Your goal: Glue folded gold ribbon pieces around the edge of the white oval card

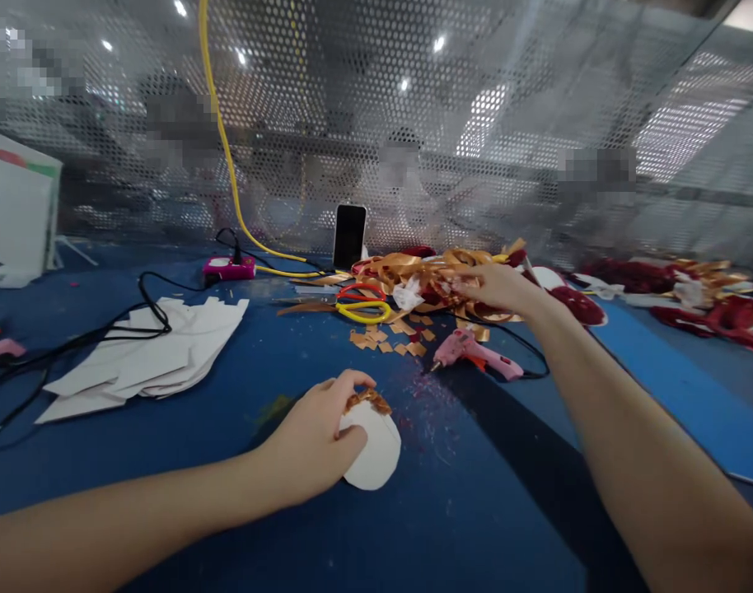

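Note:
My left hand (318,436) is closed on a white oval card (376,451), thumb across its face and fingers at its far edge. Folded shiny brown-gold ribbon (369,399) lines the top of that card. My right hand (491,288) reaches into a tangled pile of gold ribbon (407,268), its bent fingertips pinched among the strands and partly lost in them. A pink glue gun (479,354) lies on the table between both hands, nozzle pointing left. Small cut squares of gold ribbon (382,339) are scattered beyond the card.
Scissors with red and yellow handles (364,311) lie left of the ribbon pile. White paper pieces (147,350) are stacked at left, with a black cable (157,317) across them. A magenta power strip (228,268) and a propped phone (349,236) stand by the perforated partition (352,107).

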`<state>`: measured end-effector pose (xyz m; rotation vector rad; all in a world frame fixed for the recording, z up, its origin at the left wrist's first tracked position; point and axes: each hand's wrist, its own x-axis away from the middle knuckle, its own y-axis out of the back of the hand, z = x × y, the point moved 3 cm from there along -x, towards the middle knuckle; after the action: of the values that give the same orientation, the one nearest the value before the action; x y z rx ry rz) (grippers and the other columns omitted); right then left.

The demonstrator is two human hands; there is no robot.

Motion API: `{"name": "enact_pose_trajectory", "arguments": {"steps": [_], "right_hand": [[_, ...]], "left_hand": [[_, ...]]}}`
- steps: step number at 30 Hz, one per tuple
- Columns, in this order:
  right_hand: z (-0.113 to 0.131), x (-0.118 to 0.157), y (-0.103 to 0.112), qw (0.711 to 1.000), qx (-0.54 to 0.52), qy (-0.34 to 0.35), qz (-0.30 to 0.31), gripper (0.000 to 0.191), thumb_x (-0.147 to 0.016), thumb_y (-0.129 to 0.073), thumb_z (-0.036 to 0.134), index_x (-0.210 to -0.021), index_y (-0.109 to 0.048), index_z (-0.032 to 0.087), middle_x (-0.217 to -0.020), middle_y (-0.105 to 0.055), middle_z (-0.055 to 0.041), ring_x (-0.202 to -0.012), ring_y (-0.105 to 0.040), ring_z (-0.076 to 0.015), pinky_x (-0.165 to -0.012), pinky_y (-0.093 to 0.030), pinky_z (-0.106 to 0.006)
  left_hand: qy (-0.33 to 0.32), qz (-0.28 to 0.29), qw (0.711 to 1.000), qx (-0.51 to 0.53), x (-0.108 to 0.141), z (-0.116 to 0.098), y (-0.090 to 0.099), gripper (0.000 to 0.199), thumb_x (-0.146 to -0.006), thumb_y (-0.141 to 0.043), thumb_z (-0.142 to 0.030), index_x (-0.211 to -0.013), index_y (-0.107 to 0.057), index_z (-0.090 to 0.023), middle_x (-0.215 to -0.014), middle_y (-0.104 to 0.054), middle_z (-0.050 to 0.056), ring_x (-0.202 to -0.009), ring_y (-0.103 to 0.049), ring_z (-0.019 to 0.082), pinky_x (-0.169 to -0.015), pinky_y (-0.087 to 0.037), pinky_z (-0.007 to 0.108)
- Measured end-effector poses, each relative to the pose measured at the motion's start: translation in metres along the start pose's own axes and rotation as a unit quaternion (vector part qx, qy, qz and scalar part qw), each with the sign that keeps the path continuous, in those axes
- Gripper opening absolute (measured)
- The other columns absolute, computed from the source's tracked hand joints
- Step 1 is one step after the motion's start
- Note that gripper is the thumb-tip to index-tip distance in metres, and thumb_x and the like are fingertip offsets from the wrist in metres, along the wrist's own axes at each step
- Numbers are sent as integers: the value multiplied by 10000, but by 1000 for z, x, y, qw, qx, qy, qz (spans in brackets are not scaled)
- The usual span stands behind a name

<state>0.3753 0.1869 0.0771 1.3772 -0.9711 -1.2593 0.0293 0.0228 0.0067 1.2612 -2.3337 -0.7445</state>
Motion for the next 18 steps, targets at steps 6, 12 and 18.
{"name": "enact_pose_trajectory", "arguments": {"steps": [6, 12, 18], "right_hand": [[16, -1, -22, 998, 27, 2, -52, 439, -836, -645, 565, -1068, -796, 224, -1127, -709, -137, -1063, -614, -313, -886, -474, -395], [28, 0, -25, 993, 18, -37, -112, 318, -847, -591, 359, -911, -808, 136, -1087, -680, -203, -1180, -533, -387, -1026, -382, -498], [20, 3, 12, 981, -112, -108, -118, 168, -734, -688, 293, -762, -792, 164, -744, -711, -94, -873, -658, -300, -883, -467, -419]], "left_hand": [[19, 5, 1000, -7, 0, -1, -1, 545, -786, -474, -109, -1311, -520, -247, -1219, -656, 92, -1129, -599, 298, -937, -471, 434], [24, 5, 1000, -2, 2, 1, -1, 548, -793, -470, -116, -1320, -502, -262, -1209, -661, 91, -1128, -601, 312, -913, -465, 448], [23, 5, 1000, 12, 0, 0, 0, 547, -796, -472, -127, -1324, -501, -267, -1138, -686, 86, -1052, -631, 314, -867, -475, 449]]}}
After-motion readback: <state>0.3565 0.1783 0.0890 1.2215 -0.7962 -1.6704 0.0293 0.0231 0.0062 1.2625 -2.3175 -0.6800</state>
